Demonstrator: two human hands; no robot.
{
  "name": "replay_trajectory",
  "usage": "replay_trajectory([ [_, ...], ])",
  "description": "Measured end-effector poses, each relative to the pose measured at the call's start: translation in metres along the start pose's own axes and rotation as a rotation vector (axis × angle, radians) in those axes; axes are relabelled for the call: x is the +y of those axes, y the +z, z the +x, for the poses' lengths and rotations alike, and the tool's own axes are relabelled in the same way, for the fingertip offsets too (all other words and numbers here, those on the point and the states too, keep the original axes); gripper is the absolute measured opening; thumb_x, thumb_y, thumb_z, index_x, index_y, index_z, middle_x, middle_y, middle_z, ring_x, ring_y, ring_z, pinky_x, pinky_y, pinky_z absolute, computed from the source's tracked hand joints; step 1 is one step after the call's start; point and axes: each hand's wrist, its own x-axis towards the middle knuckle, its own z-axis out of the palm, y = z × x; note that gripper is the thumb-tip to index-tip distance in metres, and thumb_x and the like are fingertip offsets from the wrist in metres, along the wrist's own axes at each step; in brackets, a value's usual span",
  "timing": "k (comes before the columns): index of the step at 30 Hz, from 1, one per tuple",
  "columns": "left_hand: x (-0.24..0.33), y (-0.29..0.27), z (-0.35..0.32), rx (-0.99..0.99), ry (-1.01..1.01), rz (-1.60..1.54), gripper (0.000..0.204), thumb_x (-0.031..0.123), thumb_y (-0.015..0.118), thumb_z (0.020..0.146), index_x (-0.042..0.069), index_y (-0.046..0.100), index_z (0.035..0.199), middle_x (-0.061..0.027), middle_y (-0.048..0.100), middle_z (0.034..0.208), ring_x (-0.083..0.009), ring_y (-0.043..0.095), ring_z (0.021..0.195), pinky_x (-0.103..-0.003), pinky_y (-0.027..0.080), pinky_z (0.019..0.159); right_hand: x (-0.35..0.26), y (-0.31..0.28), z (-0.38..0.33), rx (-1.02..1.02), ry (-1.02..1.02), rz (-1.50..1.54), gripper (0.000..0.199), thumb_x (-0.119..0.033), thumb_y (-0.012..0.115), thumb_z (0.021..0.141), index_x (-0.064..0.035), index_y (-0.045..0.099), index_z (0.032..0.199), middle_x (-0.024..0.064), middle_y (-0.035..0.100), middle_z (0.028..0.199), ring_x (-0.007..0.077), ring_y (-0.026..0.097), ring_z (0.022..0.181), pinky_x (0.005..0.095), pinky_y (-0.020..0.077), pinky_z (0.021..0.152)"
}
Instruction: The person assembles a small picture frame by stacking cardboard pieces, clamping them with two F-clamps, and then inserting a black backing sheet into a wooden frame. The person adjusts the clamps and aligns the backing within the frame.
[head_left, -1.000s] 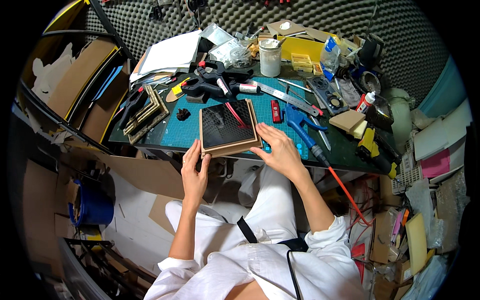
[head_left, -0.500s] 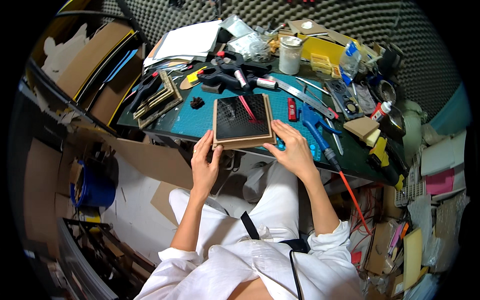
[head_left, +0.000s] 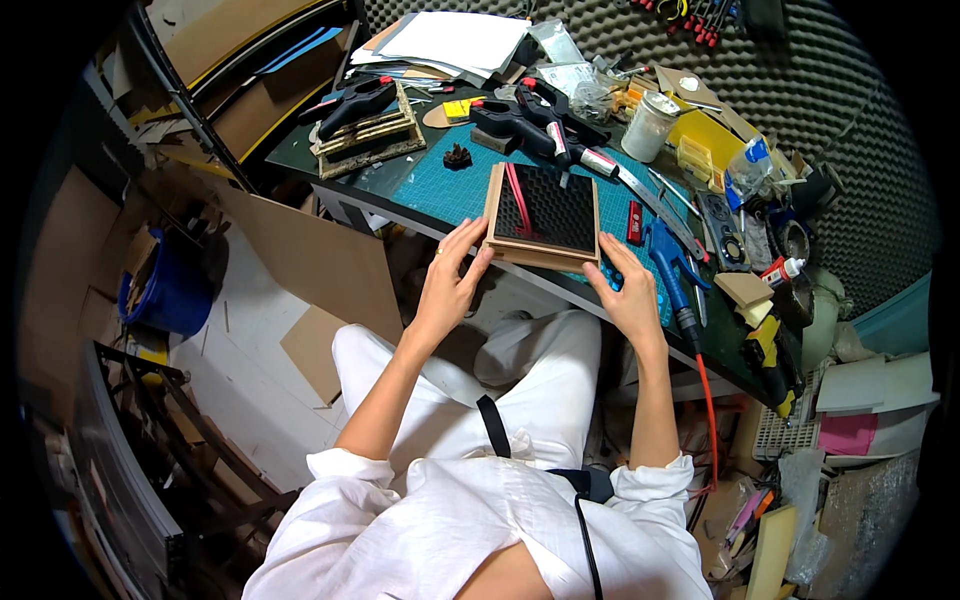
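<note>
A shallow square box [head_left: 545, 212], with tan board sides and a glossy black top, lies between my hands at the near edge of the table. Its top mirrors the wall foam and a pair of red stripes. My left hand [head_left: 452, 278] grips the near left corner, fingers along the side and thumb at the front edge. At the near right corner, my right hand [head_left: 630, 297] holds the opposite side in the same way. Beneath and behind the box is a teal cutting mat [head_left: 425, 188]. A small dark brown clump [head_left: 457, 156] sits on the mat, beyond the box's left corner.
Black spring clamps [head_left: 520, 125], a metal ruler [head_left: 655, 210] and a glass jar [head_left: 650, 127] lie beyond the box. A blue glue gun [head_left: 672, 265] with an orange cord is right of my right hand. Gilded frame pieces [head_left: 375, 145] rest at the left. A blue bin [head_left: 172, 290] stands on the floor.
The view has turned and tilted, so the table sits higher and slanted. Both hands keep hold of the box, which has come slightly nearer to me. The red reflection has shifted left across its top.
</note>
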Motion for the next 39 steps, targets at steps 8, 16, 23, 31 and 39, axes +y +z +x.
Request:
replay_trajectory([
  [8, 0.009, 0.009, 0.007, 0.114, -0.076, -0.086, 0.035, 0.02, 0.063, 0.096, 0.002, 0.065, 0.125, -0.0155, 0.065, 0.127, -0.0299, 0.055, 0.128, -0.038, 0.042, 0.107, 0.002, 0.003, 0.003, 0.041, 0.028, 0.096, 0.039, -0.025, 0.066, 0.094, 0.0, 0.065, 0.125, 0.0189, 0.065, 0.126, 0.0338, 0.059, 0.123, 0.0395, 0.0435, 0.107],
  [16, 0.006, 0.008, 0.007, 0.107, -0.085, -0.064, 0.034, 0.021, 0.064, 0.096, 0.005, 0.065, 0.127, -0.0137, 0.066, 0.127, -0.0261, 0.056, 0.126, -0.037, 0.042, 0.106, 0.001, 0.003, 0.003, 0.042, -0.026, 0.065, 0.045, -0.025, 0.071, 0.089, -0.0001, 0.064, 0.126, 0.0194, 0.064, 0.126, 0.0336, 0.06, 0.121, 0.041, 0.0432, 0.108],
  [23, 0.007, 0.009, 0.008, 0.111, -0.104, -0.122, 0.035, 0.021, 0.063, 0.097, 0.004, 0.065, 0.127, -0.014, 0.066, 0.127, -0.0276, 0.055, 0.127, -0.038, 0.042, 0.107, 0.0, 0.003, 0.003, 0.048, -0.021, 0.047, 0.047, -0.02, 0.075, 0.084, 0.0004, 0.064, 0.126, 0.0187, 0.064, 0.126, 0.0328, 0.061, 0.12, 0.0407, 0.0442, 0.108],
  [31, 0.006, 0.011, 0.003, 0.085, -0.048, -0.026, 0.046, 0.022, 0.069, 0.092, 0.004, 0.059, 0.134, -0.016, 0.06, 0.136, -0.0274, 0.052, 0.131, -0.038, 0.04, 0.109, 0.008, 0.006, 0.004, 0.046, 0.032, 0.078, 0.046, -0.02, 0.074, 0.083, -0.0011, 0.066, 0.123, 0.0164, 0.064, 0.129, 0.0307, 0.06, 0.122, 0.0363, 0.0458, 0.105],
  [39, 0.001, 0.01, 0.002, 0.062, -0.046, -0.004, 0.055, 0.019, 0.074, 0.088, 0.006, 0.056, 0.138, -0.0175, 0.054, 0.143, -0.0282, 0.05, 0.133, -0.038, 0.04, 0.109, 0.008, 0.004, 0.004, 0.01, 0.052, 0.076, 0.051, -0.021, 0.075, 0.082, -0.0004, 0.064, 0.127, 0.0166, 0.063, 0.131, 0.03, 0.059, 0.123, 0.0358, 0.0458, 0.104],
])
